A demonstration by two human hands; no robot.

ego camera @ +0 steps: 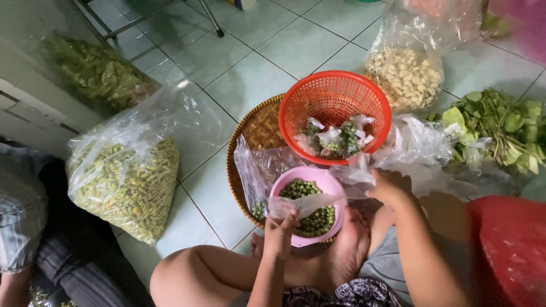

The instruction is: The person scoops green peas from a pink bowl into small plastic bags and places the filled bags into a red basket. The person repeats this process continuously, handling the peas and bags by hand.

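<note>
Beside pink bowl (pixel 304 196) — red basket (pixel 334 113), garlic bag (pixel 405 74).

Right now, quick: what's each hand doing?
Left hand: closed, pinching a clear bag over the pink bowl.
Right hand: gripping clear plastic; fingers hidden.

A pink bowl (pixel 330 182) is showing dark green peas (pixel 311 213), an orange-red mesh basket (pixel 334 96) is glowing over tan woven tray (pixel 259 128), and pale green floor tiles (pixel 250 79) are gleaming.
</note>
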